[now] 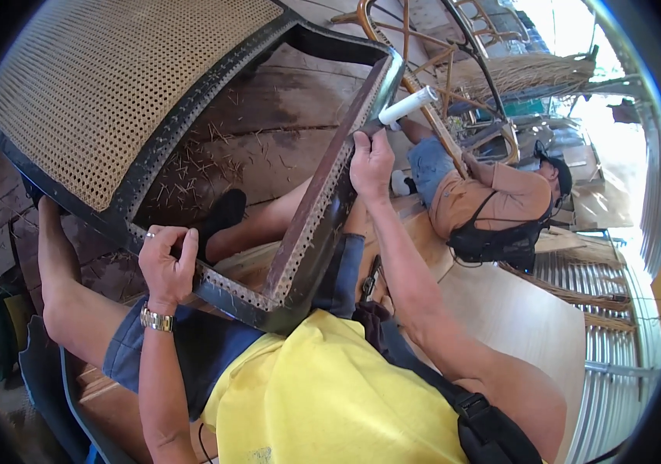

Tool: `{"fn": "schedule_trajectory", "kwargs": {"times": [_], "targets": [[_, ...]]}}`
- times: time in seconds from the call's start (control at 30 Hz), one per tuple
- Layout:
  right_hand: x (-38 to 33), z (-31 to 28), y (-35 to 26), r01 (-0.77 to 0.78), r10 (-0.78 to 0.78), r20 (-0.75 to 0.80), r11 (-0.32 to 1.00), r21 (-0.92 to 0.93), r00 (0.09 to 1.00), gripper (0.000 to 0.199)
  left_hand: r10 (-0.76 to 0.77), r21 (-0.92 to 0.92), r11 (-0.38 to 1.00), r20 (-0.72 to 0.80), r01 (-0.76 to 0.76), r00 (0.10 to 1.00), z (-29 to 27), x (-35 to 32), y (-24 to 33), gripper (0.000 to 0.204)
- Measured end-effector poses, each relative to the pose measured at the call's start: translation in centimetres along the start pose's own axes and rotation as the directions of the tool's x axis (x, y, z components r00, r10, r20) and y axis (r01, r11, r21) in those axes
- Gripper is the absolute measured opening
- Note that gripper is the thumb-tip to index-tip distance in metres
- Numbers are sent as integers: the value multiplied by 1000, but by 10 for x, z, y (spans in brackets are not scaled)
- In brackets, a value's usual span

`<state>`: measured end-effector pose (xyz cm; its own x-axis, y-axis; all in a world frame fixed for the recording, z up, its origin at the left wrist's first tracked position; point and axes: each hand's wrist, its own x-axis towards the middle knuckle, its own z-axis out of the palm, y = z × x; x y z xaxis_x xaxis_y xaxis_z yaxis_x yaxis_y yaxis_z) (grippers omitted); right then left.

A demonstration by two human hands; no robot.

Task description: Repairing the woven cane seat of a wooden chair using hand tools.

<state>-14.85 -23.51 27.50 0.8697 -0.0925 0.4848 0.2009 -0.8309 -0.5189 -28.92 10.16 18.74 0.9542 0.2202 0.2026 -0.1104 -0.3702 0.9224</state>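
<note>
A black wooden chair frame point(315, 274) lies tilted across my lap. Its far left section carries a woven cane panel point(137, 69), while the near section is an open gap bordered by rows of small holes. Curled at the near rail, left of the open gap, my left hand point(168, 261) grips the frame; its fingertips are partly hidden. My right hand point(371, 164) is closed around the right rail, thumb on top. Just beyond that hand, a white tube point(409, 105) sticks out past the rail; whether my fingers touch it cannot be made out.
Cane scraps point(211, 155) litter the floor under the frame. At the right, another person point(493, 193) sits working on a bent wooden chair frame point(454, 143). A pale board point(516, 309) lies to my right, and bundles of cane point(516, 75) lie farther back.
</note>
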Motion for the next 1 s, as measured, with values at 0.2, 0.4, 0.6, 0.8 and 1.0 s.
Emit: {"fn": "schedule_trajectory", "kwargs": {"times": [0.2,0.4,0.6,0.8,1.0], "targets": [[-23,-8,1,91,-91,-12,995,-28,996,19,13,15,1000,4,-14,1000,-1,7,-1,13],[-31,-3,-1,63,-68,-33,990,-123,997,18,15,20,1000,-12,-15,1000,3,4,-5,13],[-14,-7,-7,-16,16,8,1000,14,1000,13,0,9,1000,-3,0,1000,0,4,0,13],[-37,-10,-11,122,-123,18,992,28,992,13,23,23,999,3,-23,1000,2,6,-4,14],[-50,-7,-20,132,-132,-19,991,-24,991,19,-2,3,1000,1,2,1000,2,6,-2,14]]}}
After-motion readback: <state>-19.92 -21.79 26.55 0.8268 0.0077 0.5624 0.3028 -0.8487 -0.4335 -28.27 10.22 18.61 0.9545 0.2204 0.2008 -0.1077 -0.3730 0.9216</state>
